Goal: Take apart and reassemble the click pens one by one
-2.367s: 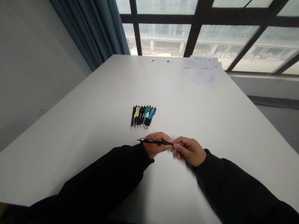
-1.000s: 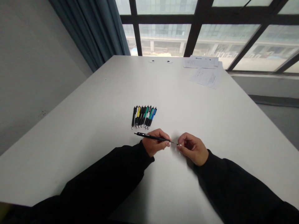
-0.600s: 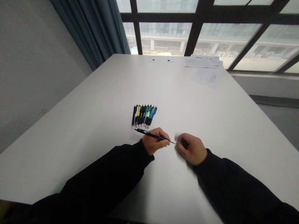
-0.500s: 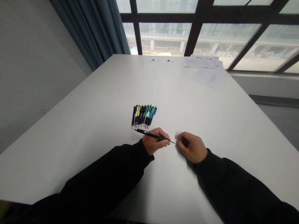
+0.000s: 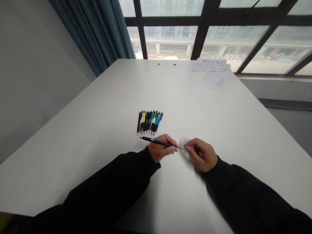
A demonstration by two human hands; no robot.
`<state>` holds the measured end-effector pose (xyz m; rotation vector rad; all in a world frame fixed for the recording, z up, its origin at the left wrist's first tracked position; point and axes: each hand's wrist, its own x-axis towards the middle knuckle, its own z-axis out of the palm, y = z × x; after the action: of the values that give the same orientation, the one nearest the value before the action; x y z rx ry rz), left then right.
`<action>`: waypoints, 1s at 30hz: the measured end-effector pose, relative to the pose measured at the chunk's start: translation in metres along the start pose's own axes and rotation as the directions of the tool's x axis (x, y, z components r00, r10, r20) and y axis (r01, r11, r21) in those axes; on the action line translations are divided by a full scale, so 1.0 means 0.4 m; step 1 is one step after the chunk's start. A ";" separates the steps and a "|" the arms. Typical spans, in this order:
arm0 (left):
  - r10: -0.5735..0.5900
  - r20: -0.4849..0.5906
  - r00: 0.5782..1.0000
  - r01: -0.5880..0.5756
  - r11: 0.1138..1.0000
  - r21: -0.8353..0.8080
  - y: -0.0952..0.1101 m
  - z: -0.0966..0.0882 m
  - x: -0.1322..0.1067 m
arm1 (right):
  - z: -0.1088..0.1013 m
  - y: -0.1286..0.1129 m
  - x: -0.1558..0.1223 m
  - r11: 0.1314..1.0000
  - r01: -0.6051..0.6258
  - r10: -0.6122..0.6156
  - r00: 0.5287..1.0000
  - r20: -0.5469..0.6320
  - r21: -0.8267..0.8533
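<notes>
My left hand point(image 5: 161, 150) is closed around a thin black pen point(image 5: 152, 140) that lies almost level just above the white table point(image 5: 97, 130), its thin metal tip pointing right. Right beside that tip is my right hand point(image 5: 201, 157), its fingers pinched together on something too small to name. A row of several pens point(image 5: 149, 122) with black, yellow, green and blue barrels lies side by side on the table just beyond my left hand.
Printed paper sheets point(image 5: 214, 79) lie at the table's far right, near the window. Two small round caps point(image 5: 166, 64) sit at the far edge. A blue curtain point(image 5: 97, 32) hangs at the back left.
The pen was whole with both hands on it. My right hand has pulled away from the pen's right end, baring a thin tip, and stays pinched close to it.
</notes>
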<state>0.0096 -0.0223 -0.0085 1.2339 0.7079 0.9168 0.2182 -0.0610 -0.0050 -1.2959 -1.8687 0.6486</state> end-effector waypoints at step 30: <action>-0.013 -0.037 0.999 0.012 0.999 -0.043 -0.003 -0.006 0.003 | -0.053 0.058 0.007 0.954 0.137 -0.072 0.969 0.237 -0.268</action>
<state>0.0083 -0.0201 -0.0101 1.1766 0.7212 0.9419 0.2475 -0.0505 -0.0095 -1.3324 -2.2664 0.5001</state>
